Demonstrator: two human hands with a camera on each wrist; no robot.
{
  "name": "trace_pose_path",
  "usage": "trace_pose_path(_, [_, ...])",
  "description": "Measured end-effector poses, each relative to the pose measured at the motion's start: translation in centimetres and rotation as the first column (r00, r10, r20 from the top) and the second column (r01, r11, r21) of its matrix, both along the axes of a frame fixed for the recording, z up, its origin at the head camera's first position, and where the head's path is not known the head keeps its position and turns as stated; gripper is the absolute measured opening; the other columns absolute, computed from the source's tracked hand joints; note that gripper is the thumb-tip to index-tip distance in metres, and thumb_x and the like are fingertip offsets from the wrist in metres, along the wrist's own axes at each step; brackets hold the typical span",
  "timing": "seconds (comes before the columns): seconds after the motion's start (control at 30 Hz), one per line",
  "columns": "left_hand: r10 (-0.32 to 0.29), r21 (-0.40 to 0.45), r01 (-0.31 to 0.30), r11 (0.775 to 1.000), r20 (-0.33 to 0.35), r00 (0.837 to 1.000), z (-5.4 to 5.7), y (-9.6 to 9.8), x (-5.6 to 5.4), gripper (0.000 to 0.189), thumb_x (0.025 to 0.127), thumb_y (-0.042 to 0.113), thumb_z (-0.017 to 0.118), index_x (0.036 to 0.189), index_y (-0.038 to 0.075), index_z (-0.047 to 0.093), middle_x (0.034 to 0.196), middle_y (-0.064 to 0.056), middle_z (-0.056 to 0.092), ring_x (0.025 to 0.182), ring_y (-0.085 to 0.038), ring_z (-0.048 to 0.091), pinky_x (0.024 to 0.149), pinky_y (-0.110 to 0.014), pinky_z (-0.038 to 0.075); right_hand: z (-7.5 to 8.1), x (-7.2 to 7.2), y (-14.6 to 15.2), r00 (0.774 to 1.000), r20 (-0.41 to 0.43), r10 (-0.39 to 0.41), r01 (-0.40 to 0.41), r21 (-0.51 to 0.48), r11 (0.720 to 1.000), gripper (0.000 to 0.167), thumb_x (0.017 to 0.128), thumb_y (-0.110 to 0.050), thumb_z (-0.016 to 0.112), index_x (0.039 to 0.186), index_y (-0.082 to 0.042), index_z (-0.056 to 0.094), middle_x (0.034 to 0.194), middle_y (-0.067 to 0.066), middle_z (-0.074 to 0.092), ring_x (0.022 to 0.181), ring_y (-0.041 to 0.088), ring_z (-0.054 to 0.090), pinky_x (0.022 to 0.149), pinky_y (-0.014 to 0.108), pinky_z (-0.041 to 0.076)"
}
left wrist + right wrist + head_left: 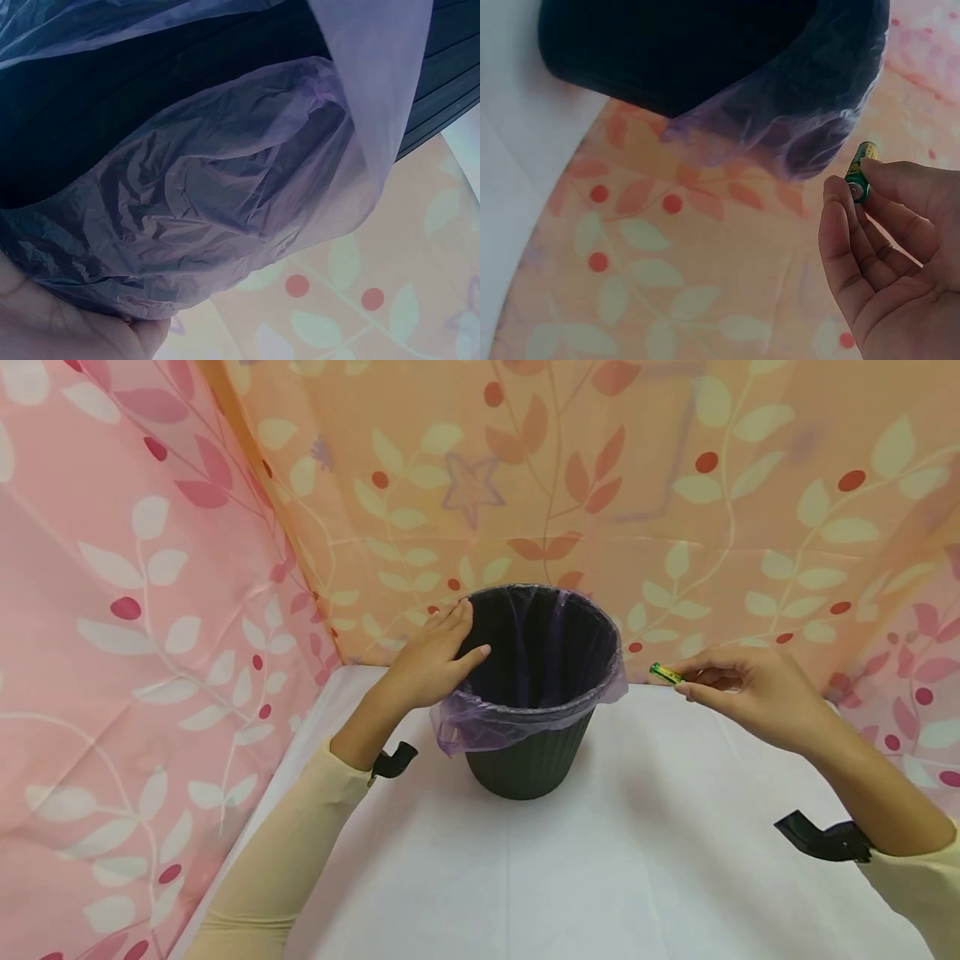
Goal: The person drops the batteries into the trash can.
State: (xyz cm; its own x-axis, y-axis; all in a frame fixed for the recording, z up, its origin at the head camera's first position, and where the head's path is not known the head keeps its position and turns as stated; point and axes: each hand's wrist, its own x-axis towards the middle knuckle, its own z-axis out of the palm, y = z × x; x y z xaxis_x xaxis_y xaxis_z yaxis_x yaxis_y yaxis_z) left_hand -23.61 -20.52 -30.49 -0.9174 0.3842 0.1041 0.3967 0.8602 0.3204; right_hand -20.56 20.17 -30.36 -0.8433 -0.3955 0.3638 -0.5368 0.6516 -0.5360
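A black ribbed trash bin stands upright, lined with a translucent purple bag folded over its rim. Against the left side of the rim rests my left hand, its fingers straight and the thumb reaching over the opening. In the left wrist view the crumpled bag covers the bin's edge beside part of that hand. To the right of the bin, in the air, my right hand pinches a small green and yellow battery between thumb and fingers. The right wrist view shows the battery apart from the bag.
Under the bin lies a white cloth-covered table. A peach floral curtain hangs close behind it, and a pink floral curtain closes off the left side. Black straps sit at both wrists.
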Motion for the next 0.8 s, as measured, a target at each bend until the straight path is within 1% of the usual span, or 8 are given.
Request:
trace_pose_path(0.13, [0.004,-0.003,-0.004,1.0,0.001,1.0,0.0,0.0,0.0,0.075,0.107,0.05,0.038,0.161,0.002,0.015,0.169,-0.011,0.009,0.157,-0.023,0.001,0.126,-0.04,0.003,1.5,-0.2,-1.3,1.0,-0.002,0.031,-0.031,0.009,0.999,0.024,0.085,-0.008,0.082,0.105,-0.022,0.081,0.085,-0.007,0.075,0.074,0.005,0.069,0.068,0.01,0.051])
trace_pose_path(0.2, [0.005,-0.002,-0.005,1.0,0.001,1.0,0.0,0.0,0.0,0.075,0.107,0.049,0.037,0.161,0.002,0.015,0.169,-0.01,0.009,0.157,-0.023,0.001,0.126,-0.039,0.003,2.0,-0.5,-1.9,0.998,-0.02,0.063,-0.063,-0.001,0.998,0.024,0.085,-0.006,0.082,0.104,-0.02,0.081,0.086,-0.005,0.076,0.074,0.005,0.07,0.068,0.01,0.052])
trace_pose_path(0.3, [0.006,0.004,-0.006,1.0,-0.001,1.0,0.0,0.0,0.0,0.075,0.107,0.049,0.037,0.161,0.002,0.015,0.169,-0.01,0.009,0.157,-0.023,0.001,0.126,-0.04,0.003,2.8,-0.9,-2.9,0.995,-0.015,0.094,-0.094,-0.015,0.995,0.024,0.085,-0.004,0.082,0.104,-0.018,0.081,0.089,-0.003,0.076,0.076,0.005,0.07,0.068,0.012,0.053])
trace_pose_path(0.4, [0.008,0.008,-0.008,1.0,-0.003,1.0,0.0,-0.1,0.1,0.075,0.107,0.049,0.038,0.161,0.002,0.015,0.169,-0.011,0.009,0.157,-0.023,0.001,0.126,-0.04,0.004,3.6,-1.4,-4.0,0.994,-0.006,0.112,-0.112,-0.009,0.994,0.021,0.085,-0.006,0.081,0.102,-0.017,0.081,0.09,-0.002,0.076,0.078,0.005,0.069,0.068,0.012,0.052])
trace_pose_path(0.6, [0.01,0.004,-0.01,1.0,-0.003,1.0,-0.1,-0.1,0.0,0.076,0.107,0.05,0.038,0.161,0.002,0.015,0.169,-0.011,0.009,0.157,-0.023,0.001,0.126,-0.04,0.004,4.3,-2.4,-6.2,0.992,-0.023,0.127,-0.126,0.032,0.991,0.015,0.086,-0.008,0.081,0.1,-0.015,0.081,0.087,-0.003,0.075,0.076,0.005,0.068,0.069,0.011,0.051])
trace_pose_path(0.73, [0.01,0.008,-0.01,1.0,-0.001,1.0,-0.1,0.0,-0.1,0.076,0.107,0.05,0.038,0.161,0.003,0.015,0.169,-0.01,0.009,0.157,-0.023,0.001,0.126,-0.039,0.003,4.7,-3.0,-7.5,0.991,0.011,0.131,-0.132,0.035,0.991,0.013,0.087,-0.01,0.081,0.1,-0.013,0.081,0.086,-0.001,0.075,0.075,0.008,0.068,0.067,0.012,0.051])
trace_pose_path(0.8, [0.012,0.013,-0.012,1.0,-0.002,1.0,-0.1,0.0,-0.1,0.075,0.107,0.05,0.038,0.161,0.003,0.015,0.169,-0.01,0.009,0.157,-0.022,0.001,0.126,-0.038,0.003,4.9,-3.4,-8.2,0.989,0.027,0.148,-0.148,0.031,0.988,0.014,0.087,-0.009,0.081,0.1,-0.01,0.081,0.086,0.002,0.075,0.074,0.01,0.068,0.066,0.014,0.052])
